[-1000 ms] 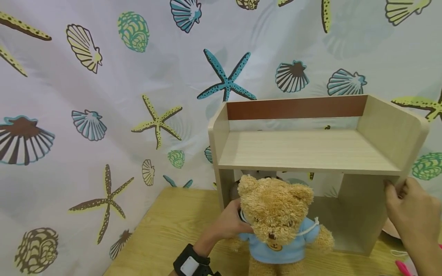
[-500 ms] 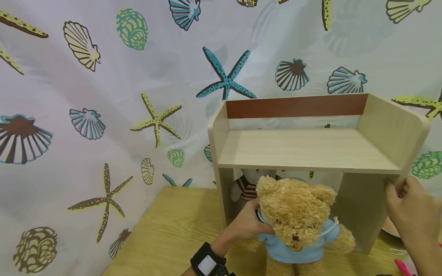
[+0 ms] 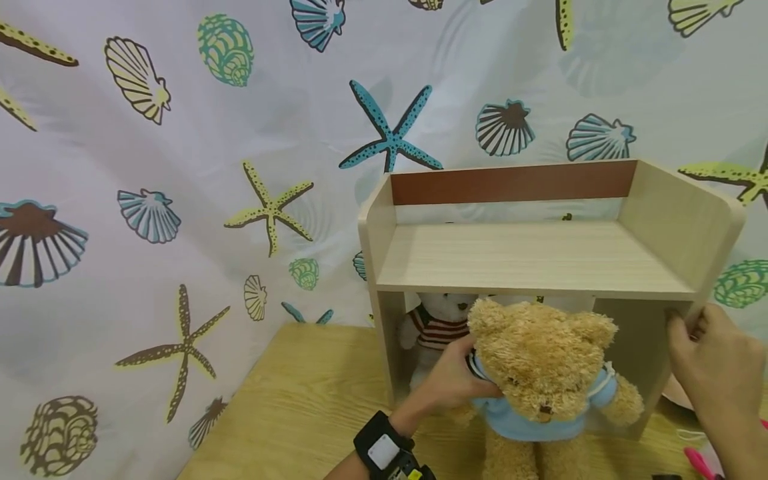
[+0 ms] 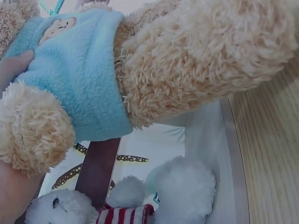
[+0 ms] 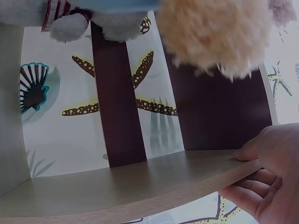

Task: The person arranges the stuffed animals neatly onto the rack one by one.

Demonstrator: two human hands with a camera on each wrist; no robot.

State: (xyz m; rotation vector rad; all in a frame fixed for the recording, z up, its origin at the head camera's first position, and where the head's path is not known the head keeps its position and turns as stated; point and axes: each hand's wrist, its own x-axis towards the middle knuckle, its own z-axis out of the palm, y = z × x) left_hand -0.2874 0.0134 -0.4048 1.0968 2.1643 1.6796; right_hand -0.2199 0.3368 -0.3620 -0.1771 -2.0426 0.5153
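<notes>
A tan teddy bear [image 3: 543,360] in a blue shirt is in front of a light wooden shelf [image 3: 534,257]. My left hand [image 3: 456,380] grips the bear by its neck and upper body; in the left wrist view the thumb presses the blue shirt [image 4: 79,79]. My right hand [image 3: 717,360] pinches the front edge of the shelf's right side panel, thumb inside and fingers outside, as the right wrist view also shows. Behind the bear, inside the lower compartment at left, sits a white plush toy [image 3: 441,333] in a striped shirt, partly hidden by the bear and left hand.
The shelf stands on a wooden table [image 3: 312,393] against a curtain [image 3: 240,133] printed with shells and starfish. A brown strip [image 3: 516,183] crosses the shelf's upper back. At the lower right, a pink item [image 3: 699,461] and a round pale object [image 3: 677,393] show beside the shelf.
My left hand has carried the teddy bear to the right across the shelf's front, uncovering more of the white plush toy. The right hand keeps its hold on the side panel.
</notes>
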